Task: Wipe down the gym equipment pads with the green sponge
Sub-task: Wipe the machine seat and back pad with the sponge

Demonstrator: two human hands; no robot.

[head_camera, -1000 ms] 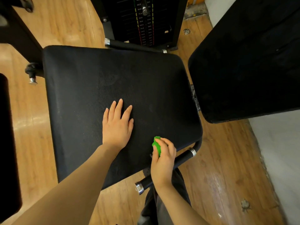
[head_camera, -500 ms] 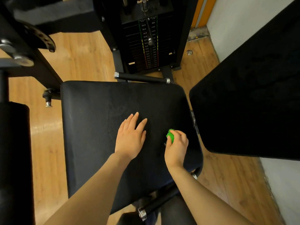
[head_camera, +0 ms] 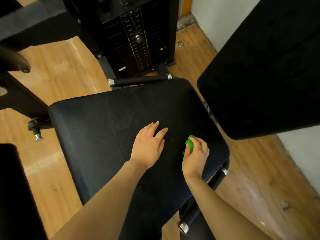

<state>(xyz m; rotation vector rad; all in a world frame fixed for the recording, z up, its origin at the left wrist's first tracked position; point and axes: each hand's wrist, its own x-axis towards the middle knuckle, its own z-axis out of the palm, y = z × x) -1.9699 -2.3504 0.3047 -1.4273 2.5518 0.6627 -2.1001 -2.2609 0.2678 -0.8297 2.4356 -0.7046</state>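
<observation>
Head view: right hand (head_camera: 195, 157), fingers curled round the green sponge (head_camera: 190, 143), scrubs the seat pad (head_camera: 97, 135); left hand (head_camera: 149, 146) rests flat, fingers straight. Next likely: back pad (head_camera: 259, 84).

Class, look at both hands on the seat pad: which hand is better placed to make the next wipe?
Right hand: it grips the green sponge against the seat pad. The left hand lies flat, holding nothing.
</observation>
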